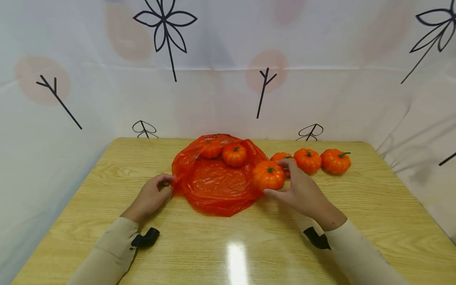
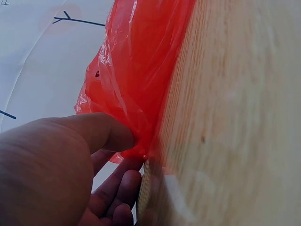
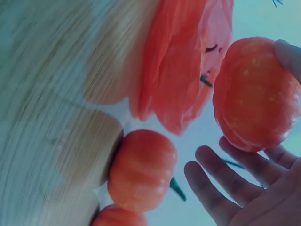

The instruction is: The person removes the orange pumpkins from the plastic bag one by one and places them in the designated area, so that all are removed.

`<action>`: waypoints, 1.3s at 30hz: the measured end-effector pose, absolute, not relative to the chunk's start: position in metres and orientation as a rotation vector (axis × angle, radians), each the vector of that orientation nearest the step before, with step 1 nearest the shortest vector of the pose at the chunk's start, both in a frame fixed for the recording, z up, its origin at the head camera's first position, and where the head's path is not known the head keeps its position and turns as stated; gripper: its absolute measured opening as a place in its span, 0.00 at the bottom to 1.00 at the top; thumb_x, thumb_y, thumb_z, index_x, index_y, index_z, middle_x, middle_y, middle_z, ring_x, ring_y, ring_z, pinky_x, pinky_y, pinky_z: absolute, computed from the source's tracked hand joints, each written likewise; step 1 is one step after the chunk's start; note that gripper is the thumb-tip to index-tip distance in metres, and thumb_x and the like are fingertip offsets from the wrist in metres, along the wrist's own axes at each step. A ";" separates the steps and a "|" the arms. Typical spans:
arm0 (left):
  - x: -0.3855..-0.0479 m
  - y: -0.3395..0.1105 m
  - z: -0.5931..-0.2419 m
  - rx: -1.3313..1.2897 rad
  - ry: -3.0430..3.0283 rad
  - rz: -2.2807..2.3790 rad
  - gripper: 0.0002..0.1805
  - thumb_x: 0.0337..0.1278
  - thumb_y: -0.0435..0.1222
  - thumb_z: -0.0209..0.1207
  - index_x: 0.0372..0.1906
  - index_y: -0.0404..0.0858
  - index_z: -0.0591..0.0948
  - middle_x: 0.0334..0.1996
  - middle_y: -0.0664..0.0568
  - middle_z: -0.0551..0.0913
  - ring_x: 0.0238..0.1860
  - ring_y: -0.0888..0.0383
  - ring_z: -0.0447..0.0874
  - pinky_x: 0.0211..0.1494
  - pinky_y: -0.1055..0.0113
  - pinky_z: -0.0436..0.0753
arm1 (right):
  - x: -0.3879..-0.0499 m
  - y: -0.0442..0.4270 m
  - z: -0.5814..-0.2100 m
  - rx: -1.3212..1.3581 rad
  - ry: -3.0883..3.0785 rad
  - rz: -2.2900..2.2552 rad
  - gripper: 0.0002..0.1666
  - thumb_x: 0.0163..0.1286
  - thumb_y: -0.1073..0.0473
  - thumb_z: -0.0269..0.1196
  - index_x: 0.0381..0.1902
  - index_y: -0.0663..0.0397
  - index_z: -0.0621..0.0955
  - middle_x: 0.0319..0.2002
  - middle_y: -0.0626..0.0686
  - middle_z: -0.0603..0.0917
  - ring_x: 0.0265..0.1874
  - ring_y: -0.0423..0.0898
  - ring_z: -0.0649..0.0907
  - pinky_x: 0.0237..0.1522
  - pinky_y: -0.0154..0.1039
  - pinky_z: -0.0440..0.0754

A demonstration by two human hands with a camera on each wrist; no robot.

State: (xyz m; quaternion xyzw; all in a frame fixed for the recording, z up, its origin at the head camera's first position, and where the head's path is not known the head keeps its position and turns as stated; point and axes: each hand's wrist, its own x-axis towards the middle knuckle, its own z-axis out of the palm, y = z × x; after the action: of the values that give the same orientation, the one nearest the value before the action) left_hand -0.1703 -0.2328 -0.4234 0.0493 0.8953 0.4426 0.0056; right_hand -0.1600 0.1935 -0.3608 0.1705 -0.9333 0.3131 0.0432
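Note:
A red plastic bag (image 1: 221,206) lies open on the table, with two small orange pumpkins inside at its back; the nearer pumpkin (image 1: 234,155) shows a green stem. My left hand (image 1: 150,200) pinches the bag's left edge between thumb and fingers, and the left wrist view shows the gathered plastic (image 2: 136,94) there. Over the bag's right edge, my right hand (image 1: 303,192) holds another pumpkin (image 1: 268,176) between thumb and fingers. In the right wrist view this pumpkin (image 3: 258,94) is off the table, beside the bag.
Right of the bag, three more pumpkins stand in a row: one partly hidden behind my right hand, a middle pumpkin (image 1: 307,161) and an end pumpkin (image 1: 336,161). A patterned white cloth (image 1: 221,99) hangs behind the wooden table (image 1: 192,249).

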 end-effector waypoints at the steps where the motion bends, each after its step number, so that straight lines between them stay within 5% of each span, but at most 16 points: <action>1: -0.170 -0.233 -0.423 0.155 2.801 1.386 0.16 0.62 0.29 0.58 0.55 0.38 0.81 0.51 0.47 0.82 0.51 0.52 0.76 0.53 0.72 0.74 | -0.161 0.195 -0.361 0.513 -2.860 0.967 0.52 0.57 0.36 0.72 0.66 0.58 0.62 0.63 0.61 0.76 0.55 0.59 0.80 0.57 0.59 0.79; 9: -0.169 -0.231 -0.420 0.166 2.810 1.378 0.16 0.62 0.30 0.58 0.55 0.38 0.81 0.51 0.46 0.82 0.51 0.52 0.76 0.54 0.71 0.74 | -0.167 0.206 -0.360 0.532 -2.877 0.990 0.51 0.63 0.34 0.66 0.76 0.47 0.61 0.71 0.58 0.69 0.59 0.58 0.77 0.58 0.59 0.77; 25: -0.168 -0.231 -0.419 0.163 2.804 1.403 0.16 0.63 0.30 0.58 0.55 0.38 0.81 0.51 0.46 0.82 0.52 0.53 0.76 0.56 0.67 0.74 | -0.174 0.234 -0.355 0.546 -3.021 0.993 0.48 0.61 0.33 0.68 0.69 0.50 0.65 0.61 0.62 0.78 0.57 0.60 0.79 0.57 0.61 0.78; 39: -0.169 -0.232 -0.419 0.169 2.804 1.410 0.16 0.62 0.30 0.58 0.55 0.38 0.81 0.50 0.46 0.83 0.51 0.53 0.76 0.53 0.72 0.74 | -0.181 0.235 -0.365 0.531 -3.033 0.971 0.51 0.61 0.31 0.67 0.72 0.49 0.62 0.65 0.62 0.74 0.59 0.60 0.76 0.58 0.62 0.75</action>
State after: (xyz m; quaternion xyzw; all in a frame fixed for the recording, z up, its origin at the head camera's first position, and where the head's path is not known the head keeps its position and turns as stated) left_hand -0.1688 -0.2315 -0.4194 0.0538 0.8921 0.4486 -0.0010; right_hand -0.1812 0.2354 -0.3654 0.1644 -0.9385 0.3005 -0.0434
